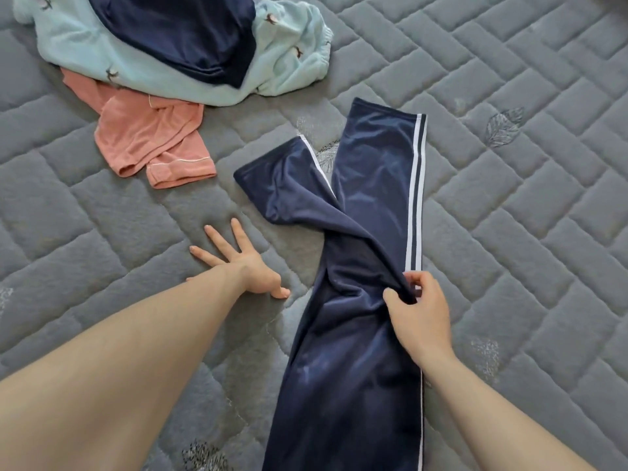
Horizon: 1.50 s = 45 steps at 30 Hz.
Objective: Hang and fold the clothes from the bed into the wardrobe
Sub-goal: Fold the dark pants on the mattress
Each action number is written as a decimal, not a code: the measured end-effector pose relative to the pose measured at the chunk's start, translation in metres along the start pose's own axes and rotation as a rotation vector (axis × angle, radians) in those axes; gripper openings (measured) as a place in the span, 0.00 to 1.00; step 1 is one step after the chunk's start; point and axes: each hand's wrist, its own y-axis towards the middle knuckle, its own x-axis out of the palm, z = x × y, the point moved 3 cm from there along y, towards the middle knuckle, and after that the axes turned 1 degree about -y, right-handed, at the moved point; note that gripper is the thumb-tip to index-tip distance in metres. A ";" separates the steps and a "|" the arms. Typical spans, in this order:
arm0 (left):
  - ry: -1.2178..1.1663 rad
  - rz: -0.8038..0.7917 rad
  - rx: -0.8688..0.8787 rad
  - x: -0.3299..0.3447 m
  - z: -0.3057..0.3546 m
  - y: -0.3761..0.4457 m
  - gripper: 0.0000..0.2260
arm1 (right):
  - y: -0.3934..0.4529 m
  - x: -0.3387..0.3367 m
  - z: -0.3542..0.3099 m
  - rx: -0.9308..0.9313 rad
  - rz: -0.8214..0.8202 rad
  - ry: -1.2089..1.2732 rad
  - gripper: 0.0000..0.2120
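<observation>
I see the grey quilted bed (509, 205) filling the whole view, stitched in a brick pattern with faint leaf prints; on it, running from the near edge up the middle, lie the shiny navy track trousers with white side stripes (353, 362), their two legs splayed apart at the far end, the left leg twisted and crossing under a fold. At the far left sits a heap of clothes: a pale mint fleece garment with small dark motifs (85, 52), a dark navy satin garment (176, 32) lying on top of it, and a salmon-pink top with thin white piping (149, 141) poking out from beneath the mint one, nearer to me. My left hand (238, 263) lies flat on the bed just left of the trousers, fingers spread and straight, gripping nothing and not touching the cloth; my right hand (418, 314) is over the trousers' striped right edge, thumb and fingers pinching up a ridge of the navy fabric about midway along the garment.
</observation>
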 end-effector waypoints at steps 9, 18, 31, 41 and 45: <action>-0.037 -0.073 -0.028 -0.008 0.006 -0.002 0.80 | 0.073 0.060 -0.100 -0.040 -0.273 -0.041 0.41; -0.061 -0.104 -0.065 -0.001 0.005 0.010 0.83 | 0.117 0.062 -0.139 -0.005 -0.466 0.042 0.10; -0.079 -0.099 -0.078 0.010 0.002 0.026 0.86 | 0.159 0.020 -0.061 0.237 0.076 0.061 0.33; -0.054 -0.082 -0.069 0.008 0.003 0.024 0.85 | 0.211 0.008 -0.100 0.060 0.277 0.310 0.14; -0.067 -0.075 -0.072 0.009 0.003 0.026 0.85 | 0.198 0.006 -0.077 0.032 0.368 -0.036 0.36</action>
